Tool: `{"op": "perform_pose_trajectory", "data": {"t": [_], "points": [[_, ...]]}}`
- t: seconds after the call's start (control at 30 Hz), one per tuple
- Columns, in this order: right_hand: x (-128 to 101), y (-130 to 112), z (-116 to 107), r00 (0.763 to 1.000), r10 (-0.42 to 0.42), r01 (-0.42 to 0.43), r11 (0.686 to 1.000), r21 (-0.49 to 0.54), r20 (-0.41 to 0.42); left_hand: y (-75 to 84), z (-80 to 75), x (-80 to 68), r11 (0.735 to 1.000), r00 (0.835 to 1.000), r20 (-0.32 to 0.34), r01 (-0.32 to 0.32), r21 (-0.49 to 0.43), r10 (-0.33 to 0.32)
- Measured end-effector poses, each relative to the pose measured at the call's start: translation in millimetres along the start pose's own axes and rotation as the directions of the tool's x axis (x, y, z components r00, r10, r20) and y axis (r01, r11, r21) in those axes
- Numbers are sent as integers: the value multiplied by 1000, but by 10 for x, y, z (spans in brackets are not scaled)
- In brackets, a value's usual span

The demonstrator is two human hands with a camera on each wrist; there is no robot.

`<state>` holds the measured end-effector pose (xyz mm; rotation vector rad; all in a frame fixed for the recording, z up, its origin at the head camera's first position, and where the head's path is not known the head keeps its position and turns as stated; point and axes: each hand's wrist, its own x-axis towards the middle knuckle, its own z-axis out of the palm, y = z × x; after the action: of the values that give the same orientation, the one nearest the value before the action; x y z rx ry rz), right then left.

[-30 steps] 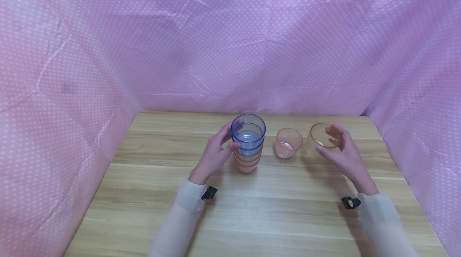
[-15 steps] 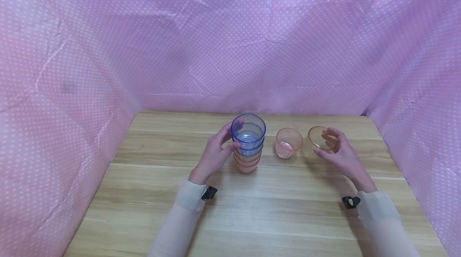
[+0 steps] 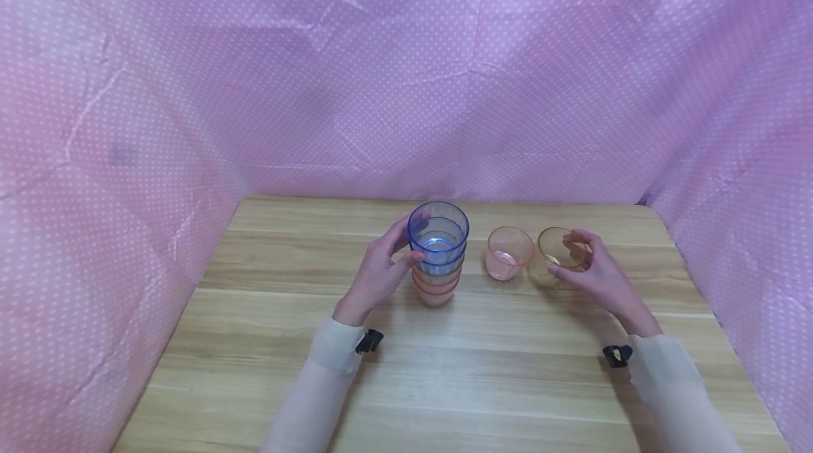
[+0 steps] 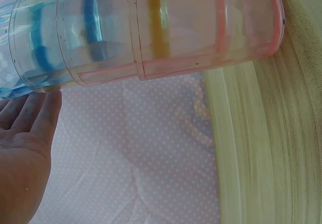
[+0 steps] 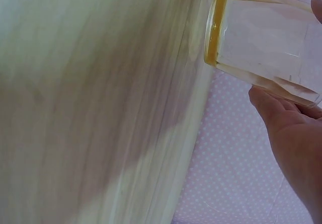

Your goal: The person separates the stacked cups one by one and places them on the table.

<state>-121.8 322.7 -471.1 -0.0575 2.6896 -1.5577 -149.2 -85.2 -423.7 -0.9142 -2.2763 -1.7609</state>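
A stack of clear cups (image 3: 437, 262) stands mid-table, with a blue cup (image 3: 438, 231) on top and orange and pink ones under it. My left hand (image 3: 381, 266) holds the stack from the left, thumb and fingers round the blue cup. In the left wrist view the stack (image 4: 151, 32) fills the top and a finger of the left hand (image 4: 30, 118) touches its blue part. A lone pink cup (image 3: 507, 253) stands to the right. My right hand (image 3: 591, 266) grips a yellow cup (image 3: 547, 259), slightly tilted, close beside the pink cup. The right wrist view shows the yellow cup (image 5: 261, 43) against the right hand (image 5: 292, 133).
The wooden table (image 3: 444, 368) is walled on three sides by pink dotted cloth (image 3: 406, 86). The cloth hangs close behind the cups and along the left and right table edges. Both arms wear pale sleeves with small black clips at the wrists.
My right hand has brought the yellow cup down and to the left, towards the pink cup. The left hand and the stack have not moved.
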Motion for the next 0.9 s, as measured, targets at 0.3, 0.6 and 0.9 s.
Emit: {"op": "perform_pose_trajectory", "data": {"t": [0.3,0.6,0.9], "points": [[8,16,0,1000,-3,3,1000,-18,6,-4,1,0,1000,1000,2,2,-15,-2],[14,57,26,1000,-6,6,1000,-11,6,-4,-2,-3,1000,1000,1,7,-5,-7],[39,94,40,999,-36,37,999,-40,19,11,-1,6,1000,1000,0,6,-8,-6]]}}
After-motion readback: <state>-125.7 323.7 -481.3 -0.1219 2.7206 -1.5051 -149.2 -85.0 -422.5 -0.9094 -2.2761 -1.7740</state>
